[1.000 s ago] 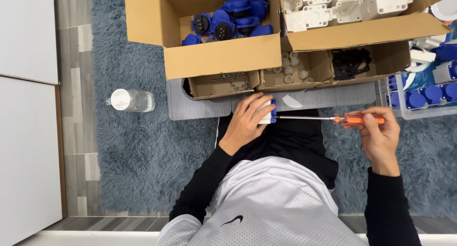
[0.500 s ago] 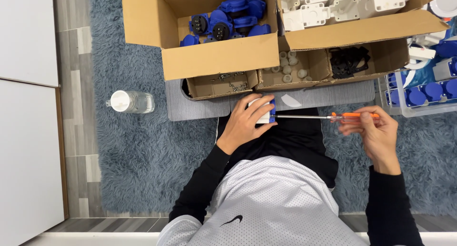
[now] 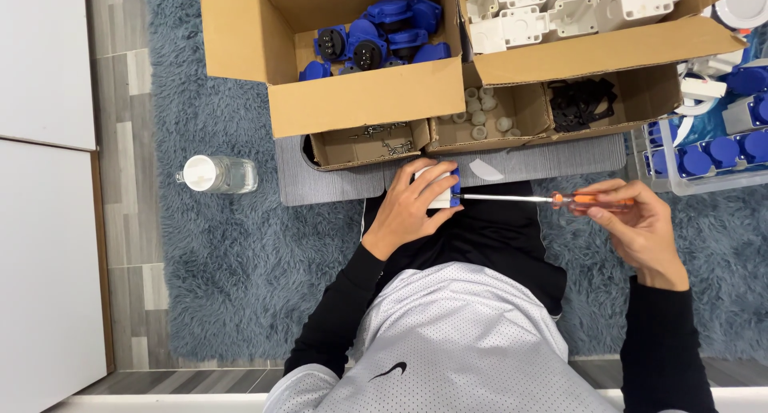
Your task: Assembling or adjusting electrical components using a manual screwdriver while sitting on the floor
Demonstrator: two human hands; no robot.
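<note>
- One bottle (image 3: pixel 218 174) lies on its side on the rug (image 3: pixel 240 253), well apart from the work, out of the way of the arms.
- One open box of blue sockets (image 3: pixel 382 37) stands at upper left; about six sockets show, though they overlap and the count is unsure. A small tray of screws (image 3: pixel 372 143) sits just below it, near to reach.
- The left hand (image 3: pixel 416 207) is closed around one white casing (image 3: pixel 438 191) with a blue part at its right edge, gripping it steady over the lap so that the edge faces the tool.
- One screwdriver (image 3: pixel 552 199) lies level, its tip touching the blue edge of the casing, in line for turning.
- The right hand (image 3: pixel 640 229) pinches the orange handle with fingertips, the palm loosely curled.
- A second box of white casings (image 3: pixel 560 1) stands at upper right; at least five show.
- Below it, compartments hold small white caps (image 3: pixel 484 117) and black parts (image 3: pixel 580 101); their numbers are too small to tell.
- A clear bin (image 3: pixel 704 153) at far right holds more blue pieces.
</note>
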